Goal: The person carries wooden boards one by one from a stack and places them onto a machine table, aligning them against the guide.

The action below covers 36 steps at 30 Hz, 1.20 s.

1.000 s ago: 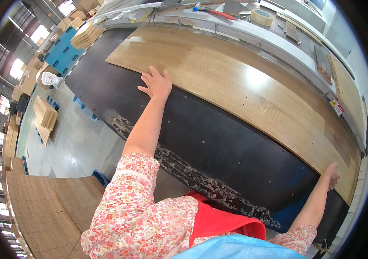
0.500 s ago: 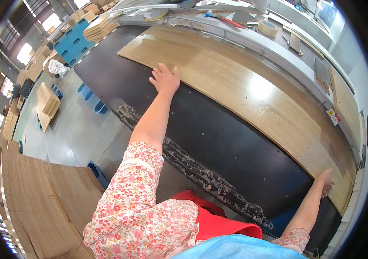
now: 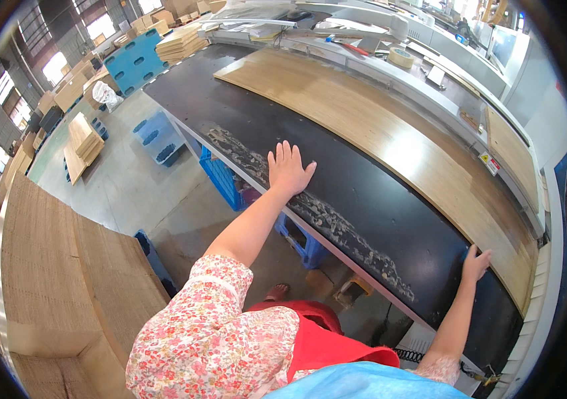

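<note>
A long wood-grain board (image 3: 390, 136) lies flat on a black tabletop (image 3: 363, 179), along a machine's rail. My left hand (image 3: 290, 171) rests on the black surface near its worn front edge, fingers spread, palm down, apart from the board and holding nothing. At the board's near edge, toward its right end, my right hand (image 3: 476, 264) touches it with slightly bent fingers, not wrapped round it. The undersides of that hand's fingers are hidden.
Along the machine's ledge beyond the board are a tape roll (image 3: 400, 58) and a red-handled tool (image 3: 353, 48). Stacked cardboard (image 3: 57, 246) stands at my left. Blue crates (image 3: 224, 176) sit below the table, and a blue pallet (image 3: 135, 61) stands at the far left.
My left hand has come off the board's near edge and moved back toward me onto the black surface. My right hand stays at the board's edge. The view has shifted somewhat.
</note>
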Each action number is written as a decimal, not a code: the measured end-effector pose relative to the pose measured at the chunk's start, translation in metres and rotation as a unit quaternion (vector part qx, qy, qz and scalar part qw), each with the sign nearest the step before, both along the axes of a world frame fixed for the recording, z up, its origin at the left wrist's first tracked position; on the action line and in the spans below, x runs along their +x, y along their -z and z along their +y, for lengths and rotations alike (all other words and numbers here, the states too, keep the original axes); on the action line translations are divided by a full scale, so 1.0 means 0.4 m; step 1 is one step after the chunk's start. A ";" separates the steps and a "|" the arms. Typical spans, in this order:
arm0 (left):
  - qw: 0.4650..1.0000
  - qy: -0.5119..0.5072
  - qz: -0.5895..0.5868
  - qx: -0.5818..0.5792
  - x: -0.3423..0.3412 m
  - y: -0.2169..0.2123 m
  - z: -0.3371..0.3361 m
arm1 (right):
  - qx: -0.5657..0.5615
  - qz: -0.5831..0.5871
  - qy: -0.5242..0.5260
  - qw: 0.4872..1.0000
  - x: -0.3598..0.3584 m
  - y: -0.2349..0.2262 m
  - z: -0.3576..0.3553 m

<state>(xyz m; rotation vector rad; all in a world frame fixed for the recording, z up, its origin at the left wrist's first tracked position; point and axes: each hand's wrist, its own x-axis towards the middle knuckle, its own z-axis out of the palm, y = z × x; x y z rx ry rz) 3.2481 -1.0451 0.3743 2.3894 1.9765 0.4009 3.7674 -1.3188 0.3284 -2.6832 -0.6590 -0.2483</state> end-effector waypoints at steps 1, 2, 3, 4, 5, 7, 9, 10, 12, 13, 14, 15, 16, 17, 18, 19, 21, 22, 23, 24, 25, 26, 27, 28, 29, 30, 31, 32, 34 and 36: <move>1.000 0.000 0.000 -0.004 0.000 0.003 -0.033 | -0.046 -0.029 -0.044 0.998 -0.066 -0.007 -0.047; 1.000 -0.001 0.003 -0.011 -0.007 0.020 -0.069 | -0.096 -0.054 -0.090 0.990 -0.178 -0.015 -0.095; 1.000 -0.010 0.004 -0.014 -0.001 0.017 -0.098 | -0.111 -0.049 -0.117 0.986 -0.225 -0.026 -0.141; 0.999 -0.027 0.003 -0.021 0.011 0.012 -0.123 | -0.126 -0.042 -0.142 0.981 -0.267 -0.037 -0.181; 0.999 -0.043 0.000 -0.027 0.027 0.011 -0.146 | -0.135 -0.045 -0.151 0.978 -0.321 -0.060 -0.214; 0.996 -0.071 -0.011 -0.046 0.068 -0.002 -0.186 | -0.109 -0.069 -0.164 0.978 -0.402 -0.087 -0.256; 0.995 -0.085 -0.040 -0.037 0.088 -0.007 -0.202 | -0.037 -0.112 -0.182 0.976 -0.416 -0.064 -0.280; 0.994 -0.092 -0.051 -0.034 0.088 -0.005 -0.203 | 0.006 -0.126 -0.184 0.975 -0.416 -0.058 -0.281; 0.995 -0.088 -0.045 -0.006 0.089 0.004 -0.202 | 0.066 -0.121 -0.173 0.975 -0.410 -0.062 -0.278; 0.995 -0.088 -0.043 -0.013 0.095 -0.004 -0.209 | 0.075 -0.125 -0.174 0.974 -0.405 -0.053 -0.278; 0.995 -0.088 -0.041 -0.019 0.097 -0.018 -0.218 | 0.084 -0.130 -0.173 0.973 -0.405 -0.053 -0.280; 0.995 -0.089 -0.042 -0.010 0.100 -0.014 -0.215 | 0.101 -0.120 -0.174 0.972 -0.407 -0.061 -0.281; 0.994 -0.098 -0.041 0.000 0.086 -0.012 -0.211 | 0.121 -0.116 -0.179 0.970 -0.410 -0.058 -0.273; 0.995 -0.096 -0.037 -0.001 0.086 -0.012 -0.213 | 0.130 -0.108 -0.176 0.970 -0.411 -0.058 -0.275; 0.995 -0.095 -0.035 -0.005 0.091 -0.016 -0.213 | 0.138 -0.100 -0.173 0.970 -0.412 -0.061 -0.275; 0.995 -0.096 -0.034 -0.005 0.084 -0.017 -0.215 | 0.133 -0.109 -0.173 0.970 -0.419 -0.060 -0.269; 0.995 -0.090 -0.035 -0.008 0.102 -0.024 -0.217 | 0.133 -0.116 -0.168 0.970 -0.418 -0.072 -0.280; 0.994 -0.091 -0.041 0.035 0.093 -0.006 -0.208 | 0.136 -0.121 -0.169 0.969 -0.420 -0.070 -0.277; 0.995 -0.084 -0.029 0.045 0.113 -0.011 -0.215 | 0.139 -0.119 -0.168 0.969 -0.408 -0.068 -0.292; 0.995 -0.075 -0.016 0.056 0.130 -0.021 -0.221 | 0.152 -0.126 -0.170 0.965 -0.400 -0.070 -0.299; 0.996 -0.073 -0.008 0.047 0.129 -0.028 -0.225 | 0.162 -0.141 -0.176 0.961 -0.397 -0.064 -0.295; 0.997 -0.065 0.002 0.036 0.127 -0.026 -0.227 | 0.182 -0.156 -0.201 0.950 -0.392 -0.060 -0.293; 0.997 -0.063 0.011 0.038 0.115 -0.028 -0.228 | 0.199 -0.187 -0.207 0.939 -0.399 -0.065 -0.281; 0.997 -0.062 0.019 0.041 0.106 -0.023 -0.227 | 0.195 -0.145 -0.201 0.949 -0.416 -0.087 -0.273; 0.997 -0.069 0.020 0.032 0.103 -0.033 -0.233 | 0.217 -0.183 -0.211 0.935 -0.411 -0.077 -0.267; 0.996 -0.083 0.023 0.024 0.092 -0.036 -0.232 | 0.212 -0.184 -0.199 0.939 -0.419 -0.072 -0.260; 0.996 -0.088 0.013 0.025 0.089 -0.023 -0.223 | 0.218 -0.173 -0.190 0.942 -0.418 -0.071 -0.265; 0.995 -0.097 0.003 0.023 0.097 -0.017 -0.225 | 0.218 -0.176 -0.186 0.942 -0.420 -0.075 -0.272; 0.995 -0.096 -0.007 -0.025 0.112 -0.021 -0.225 | 0.207 -0.176 -0.169 0.948 -0.419 -0.076 -0.285; 0.996 -0.092 -0.005 -0.021 0.118 -0.012 -0.221 | 0.210 -0.183 -0.163 0.947 -0.413 -0.071 -0.292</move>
